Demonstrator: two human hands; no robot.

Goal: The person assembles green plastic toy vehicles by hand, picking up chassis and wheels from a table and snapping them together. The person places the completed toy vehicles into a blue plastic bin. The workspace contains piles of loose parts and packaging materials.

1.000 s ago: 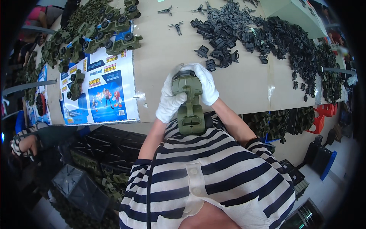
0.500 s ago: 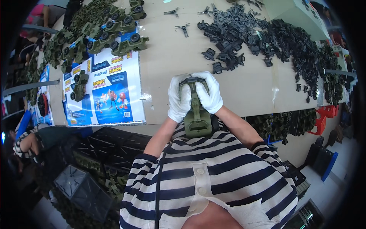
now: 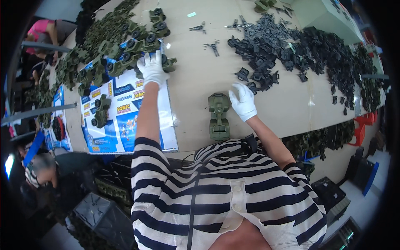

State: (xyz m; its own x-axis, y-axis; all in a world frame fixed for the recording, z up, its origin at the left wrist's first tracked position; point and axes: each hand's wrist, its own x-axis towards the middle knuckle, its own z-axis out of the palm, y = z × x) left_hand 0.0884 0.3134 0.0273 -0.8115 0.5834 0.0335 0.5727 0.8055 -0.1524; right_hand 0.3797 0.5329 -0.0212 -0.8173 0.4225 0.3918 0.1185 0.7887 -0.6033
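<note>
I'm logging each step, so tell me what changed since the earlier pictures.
The green toy vehicle, held earlier, has been let go onto the table. The right hand, open, is just right of it; the left hand has reached forward-left to other vehicles. The black plastic parts stay heaped.

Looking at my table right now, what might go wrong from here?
The olive toy vehicle body lies near the table's front edge, beside the striped shirt, so leaning in might nudge it off. The left hand reaches into crowded wheeled toy vehicles; neighbours could get knocked. The open right hand is close to loose black plastic parts and might scatter some.
</note>
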